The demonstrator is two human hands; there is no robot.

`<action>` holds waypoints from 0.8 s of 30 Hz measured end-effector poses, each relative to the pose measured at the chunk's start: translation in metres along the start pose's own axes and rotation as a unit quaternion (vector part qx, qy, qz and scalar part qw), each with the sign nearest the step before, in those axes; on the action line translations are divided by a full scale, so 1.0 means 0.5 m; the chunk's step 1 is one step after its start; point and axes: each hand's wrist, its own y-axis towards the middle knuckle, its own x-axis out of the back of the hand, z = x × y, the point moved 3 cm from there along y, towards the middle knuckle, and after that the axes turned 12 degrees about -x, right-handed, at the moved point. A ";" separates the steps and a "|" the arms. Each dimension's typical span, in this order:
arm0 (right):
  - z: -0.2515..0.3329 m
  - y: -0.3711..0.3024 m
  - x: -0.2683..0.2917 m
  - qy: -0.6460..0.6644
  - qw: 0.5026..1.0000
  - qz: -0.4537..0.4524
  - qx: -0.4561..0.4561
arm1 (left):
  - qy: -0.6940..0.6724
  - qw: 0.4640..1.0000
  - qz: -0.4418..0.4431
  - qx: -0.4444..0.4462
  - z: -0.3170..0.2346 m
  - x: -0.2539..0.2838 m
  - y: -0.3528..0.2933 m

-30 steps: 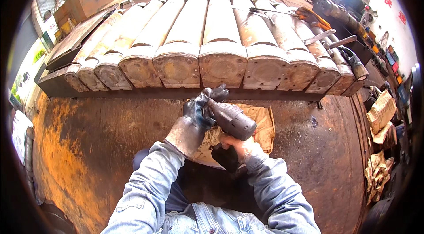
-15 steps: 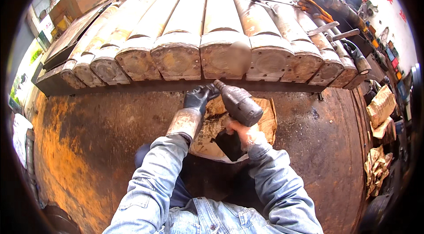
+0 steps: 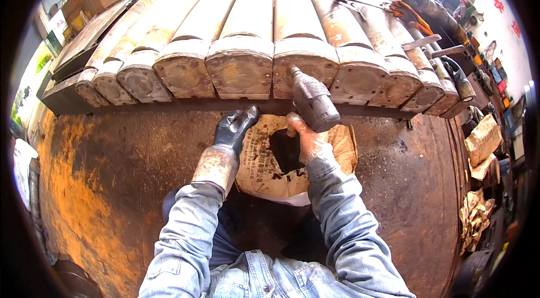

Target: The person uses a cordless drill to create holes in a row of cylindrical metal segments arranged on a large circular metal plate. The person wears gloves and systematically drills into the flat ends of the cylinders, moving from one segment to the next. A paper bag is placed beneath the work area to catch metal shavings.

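Note:
My right hand [image 3: 306, 139], in a thin clear glove, is wrapped round the handle of a dark cordless impact wrench [image 3: 316, 105]. The wrench's nose points away from me, at the bolted end face of one long metal cylinder [image 3: 304, 70]; whether they touch is unclear. A black battery block [image 3: 286, 150] sits at the base of the handle. My left hand [image 3: 235, 126], in a black rubber glove with a dirty pale cuff, is curled closed to the left of the wrench. Whatever its fingers may hold is hidden.
Several pale, rust-stained cylinders lie side by side on a dark steel frame [image 3: 185, 106]. Beneath my hands is a brown paper sack [image 3: 259, 180] on the rusty floor plate [image 3: 129, 168]. Hand tools [image 3: 422, 42] lie on the right cylinders; crumpled paper [image 3: 475, 213] is at far right.
The wrench has moved forward and slightly right, its nose now over a cylinder's end face. My left hand has drawn away from the nose, down and left.

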 end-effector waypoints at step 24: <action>-0.010 0.095 -0.042 0.372 0.918 0.101 -0.091 | -0.198 0.979 -0.033 0.042 -0.102 0.105 -0.060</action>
